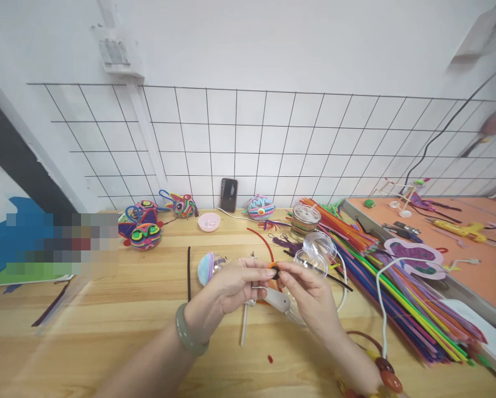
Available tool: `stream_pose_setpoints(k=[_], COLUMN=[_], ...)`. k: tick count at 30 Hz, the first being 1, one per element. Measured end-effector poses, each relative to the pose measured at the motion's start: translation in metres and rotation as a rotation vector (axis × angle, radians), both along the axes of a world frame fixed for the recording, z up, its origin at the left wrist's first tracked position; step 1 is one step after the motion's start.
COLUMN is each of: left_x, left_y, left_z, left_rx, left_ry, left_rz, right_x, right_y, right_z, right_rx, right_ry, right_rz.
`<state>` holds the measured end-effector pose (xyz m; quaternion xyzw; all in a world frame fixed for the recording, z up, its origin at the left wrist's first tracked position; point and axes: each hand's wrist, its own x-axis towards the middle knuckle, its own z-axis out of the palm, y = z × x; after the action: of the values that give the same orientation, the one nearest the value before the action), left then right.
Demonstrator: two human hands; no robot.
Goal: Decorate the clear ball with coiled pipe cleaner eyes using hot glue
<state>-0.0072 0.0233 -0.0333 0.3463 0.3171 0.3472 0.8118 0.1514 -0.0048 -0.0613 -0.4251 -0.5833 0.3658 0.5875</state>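
Between both hands is a small round coil of black and orange pipe cleaner (275,271). My left hand (241,282) pinches it from the left with thumb and fingers. My right hand (308,296) has its fingertips closed on the other side. Below them lies a white tool that looks like a glue gun (276,299), partly hidden by the hands. A clear ball half wrapped in blue and purple pipe cleaner (205,269) sits just left of my left hand. An orange-red pipe cleaner (265,241) curves behind the fingers. One black pipe cleaner (188,273) lies farther left.
Bundles of coloured pipe cleaners (392,298) spread along the right. Clear plastic shells (320,251) and a round clear container (306,220) stand behind my right hand. At the back are a pink bowl (208,222), a phone (229,194) and several decorated balls (145,235). A white cable (381,309) loops at right.
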Motion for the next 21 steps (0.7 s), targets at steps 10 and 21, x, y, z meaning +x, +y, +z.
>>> stream_pose_setpoints(k=[10, 21], left_x=[-0.0009, -0.0006], left_y=[0.0005, 0.0008], left_z=[-0.001, -0.0005], left_rx=[0.008, 0.007], left_ry=[-0.019, -0.012], left_rz=[-0.018, -0.006], right_x=[-0.0003, -0.0006], right_y=[-0.0001, -0.0009], right_z=[0.0003, 0.0019], right_rx=[-0.002, 0.0], right_ry=[0.005, 0.003], right_rz=[0.002, 0.0])
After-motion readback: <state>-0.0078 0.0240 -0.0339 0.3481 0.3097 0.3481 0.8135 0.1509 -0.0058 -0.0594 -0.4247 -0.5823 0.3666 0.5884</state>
